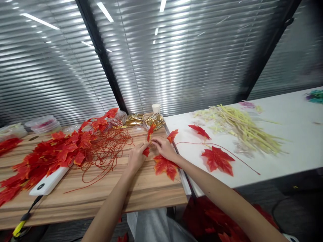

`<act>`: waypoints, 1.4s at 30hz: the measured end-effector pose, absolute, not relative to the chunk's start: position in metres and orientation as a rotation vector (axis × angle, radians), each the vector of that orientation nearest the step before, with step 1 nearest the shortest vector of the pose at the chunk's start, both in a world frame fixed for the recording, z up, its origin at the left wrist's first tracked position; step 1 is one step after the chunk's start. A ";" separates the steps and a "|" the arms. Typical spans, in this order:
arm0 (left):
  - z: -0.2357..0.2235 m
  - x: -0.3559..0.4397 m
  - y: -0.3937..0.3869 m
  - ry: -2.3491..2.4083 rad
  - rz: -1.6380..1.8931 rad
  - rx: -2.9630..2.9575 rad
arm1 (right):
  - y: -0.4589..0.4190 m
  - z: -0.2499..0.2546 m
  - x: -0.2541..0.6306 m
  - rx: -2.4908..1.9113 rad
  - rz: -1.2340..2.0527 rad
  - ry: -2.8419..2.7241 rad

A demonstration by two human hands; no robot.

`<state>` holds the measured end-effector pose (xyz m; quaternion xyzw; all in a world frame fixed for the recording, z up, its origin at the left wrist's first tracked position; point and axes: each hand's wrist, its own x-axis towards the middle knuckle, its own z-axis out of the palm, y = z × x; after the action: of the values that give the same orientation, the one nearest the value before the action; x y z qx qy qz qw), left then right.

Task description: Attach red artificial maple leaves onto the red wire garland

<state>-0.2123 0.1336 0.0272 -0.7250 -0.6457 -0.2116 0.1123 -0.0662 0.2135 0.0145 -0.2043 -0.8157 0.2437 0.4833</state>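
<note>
The fingers of the left hand (137, 156) and the right hand (163, 146) are closing narrowly, meeting around the base of an upright maple leaf (150, 130); whether they are also pinching cord is too small to tell. The hands are coming at the leaf from opposite sides, probably so that one is steadying the base while the other is working finely. This leaf is standing above the wooden bench (156, 191), near its seam with the white bench (267, 168). A broad maple leaf (166, 167) is lying beneath the right wrist, and a smaller maple leaf (172, 135) is showing just beyond that hand. A thin red cord (234, 154) is trailing over the white bench, seemingly laid out there to stay clear of the tangled cord (107, 146) on the left. Two loose maple leaves, one flat (218, 160) and one edge-on (200, 130), are lying beside it. The leaf pile (64, 148) is resting left of the tangle, likely for easy reach, partly covering a white power bank (50, 181). Gold packets (154, 121) and a paper cup (156, 108) are sitting at the back, presumably out of the way.
</note>
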 end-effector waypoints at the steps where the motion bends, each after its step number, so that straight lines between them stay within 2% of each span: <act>1: 0.027 -0.212 0.134 -1.887 -0.600 -2.134 | 0.214 0.015 -0.066 -0.495 0.592 -1.990; 19: 0.029 -0.210 0.133 -1.889 -0.538 -2.147 | 0.212 0.018 -0.064 -0.481 0.612 -2.030; 33: 0.029 -0.204 0.132 -1.792 -0.299 -2.119 | 0.211 0.020 -0.064 -0.554 0.558 -2.032; 42: 0.029 -0.204 0.132 -1.838 -0.336 -2.101 | 0.210 0.021 -0.064 -0.518 0.545 -2.052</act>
<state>-0.2042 0.1324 0.0288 -0.7371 -0.6448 -0.1180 0.1640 -0.0635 0.2103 0.0210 -0.2105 -0.8338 0.2215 0.4599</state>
